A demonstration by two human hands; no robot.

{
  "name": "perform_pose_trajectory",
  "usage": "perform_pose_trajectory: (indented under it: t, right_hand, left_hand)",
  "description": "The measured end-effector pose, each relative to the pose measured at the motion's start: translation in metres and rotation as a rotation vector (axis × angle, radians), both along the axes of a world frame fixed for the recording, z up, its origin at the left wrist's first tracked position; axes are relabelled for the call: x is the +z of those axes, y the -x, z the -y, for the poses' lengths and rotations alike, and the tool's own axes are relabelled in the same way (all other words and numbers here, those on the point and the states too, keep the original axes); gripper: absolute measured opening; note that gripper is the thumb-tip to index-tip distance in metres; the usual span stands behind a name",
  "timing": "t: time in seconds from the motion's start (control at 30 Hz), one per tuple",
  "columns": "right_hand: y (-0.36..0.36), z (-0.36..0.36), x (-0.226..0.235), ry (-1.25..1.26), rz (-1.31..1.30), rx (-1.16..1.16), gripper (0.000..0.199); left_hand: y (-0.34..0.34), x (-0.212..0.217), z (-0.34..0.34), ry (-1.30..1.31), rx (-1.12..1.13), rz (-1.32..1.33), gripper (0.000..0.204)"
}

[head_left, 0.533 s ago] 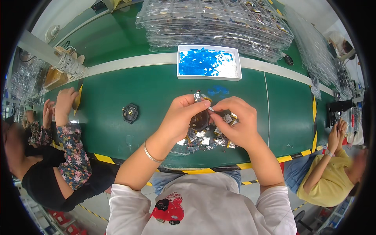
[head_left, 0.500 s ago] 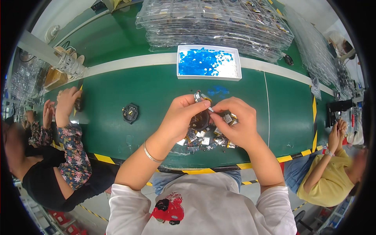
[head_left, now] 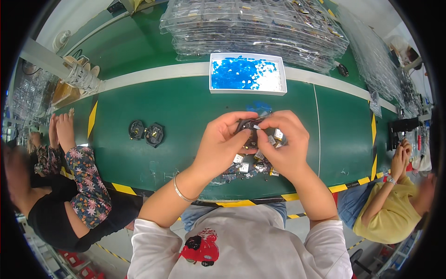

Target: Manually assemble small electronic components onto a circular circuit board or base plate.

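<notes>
Place: a factory assembly line, small-parts workstation.
Bench: long green work surface [head_left: 186,116] with yellow-and-black hazard tape [head_left: 232,203] along its edge.
Stock: stacks of clear plastic blister trays [head_left: 260,23] at the back.
Parts: a white box of blue pieces [head_left: 247,73]; a heap of small components [head_left: 251,162]; two black round parts [head_left: 146,132].
Staffing: seated co-workers on both sides [head_left: 69,186] [head_left: 390,204].

I saw that the person wore a white T-shirt with short sleeves and a small red and black printed figure on the chest. Both forearms were bare. The left hand [head_left: 222,142] had a thin silver bangle at the wrist; the right hand [head_left: 287,146] wore nothing. Blue trousers showed below.
</notes>
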State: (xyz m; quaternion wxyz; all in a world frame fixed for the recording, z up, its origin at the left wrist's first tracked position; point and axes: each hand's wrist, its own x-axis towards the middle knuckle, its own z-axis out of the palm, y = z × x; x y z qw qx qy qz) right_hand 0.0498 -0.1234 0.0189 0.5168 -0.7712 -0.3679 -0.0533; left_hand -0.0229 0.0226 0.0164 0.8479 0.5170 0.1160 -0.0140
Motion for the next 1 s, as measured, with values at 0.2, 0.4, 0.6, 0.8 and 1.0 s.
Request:
perform_pose_trajectory:
  t: [0.2, 0.4, 0.6, 0.8, 1.0]
  right_hand:
    - [0.0016, -0.0033, -0.0045, -0.087, 0.138, -0.016, 0.019]
    - [0.0027, -0.0060, -0.0087, -0.122, 0.163, -0.012, 0.020]
    - [0.0011, -0.0091, -0.0092, -0.092, 0.203, -0.018, 0.019]
    - [-0.0012, -0.0072, -0.0093, -0.079, 0.226, -0.014, 0.018]
    - [-0.0027, -0.0045, -0.0076, -0.059, 0.154, -0.004, 0.018]
  left_hand:
    - [0.0046, 0.0026, 0.0040, 0.065, 0.047, 0.038, 0.031]
    - [0.0061, 0.0008, 0.0046, 0.096, 0.057, 0.062, 0.030]
    - [0.0086, -0.0006, 0.0057, 0.046, 0.069, 0.123, 0.031]
    - [0.0071, -0.0020, 0.0054, 0.032, 0.059, 0.111, 0.032]
    - [0.0063, -0.0028, 0.0053, 0.045, 0.054, 0.092, 0.032]
